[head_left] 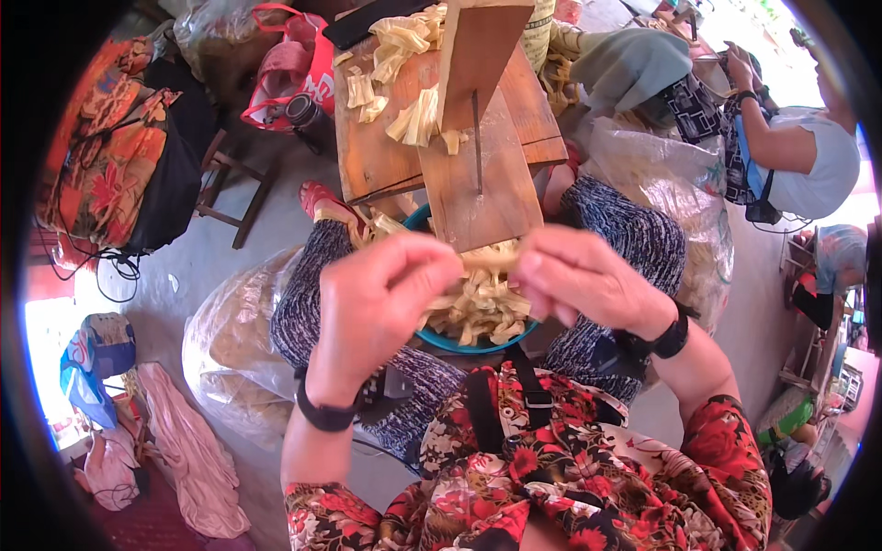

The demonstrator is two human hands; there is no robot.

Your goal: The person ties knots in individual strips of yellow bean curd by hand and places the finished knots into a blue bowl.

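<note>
Between my left hand and my right hand is a pale yellow strip, pinched by the fingertips of both. Below them, a teal basin between my knees holds several similar crinkled strips. Just beyond my hands, a wooden plank slopes down from a wooden stand to the basin, with a thin dark metal bar along it and a wooden block standing at its top. Loose bundles of strips lie on the stand's left part.
Clear plastic sacks flank my legs. At left are a stool, floral cloth, a red-and-white bag and a dark flask. A co-worker sits at upper right; pink cloth is at lower left.
</note>
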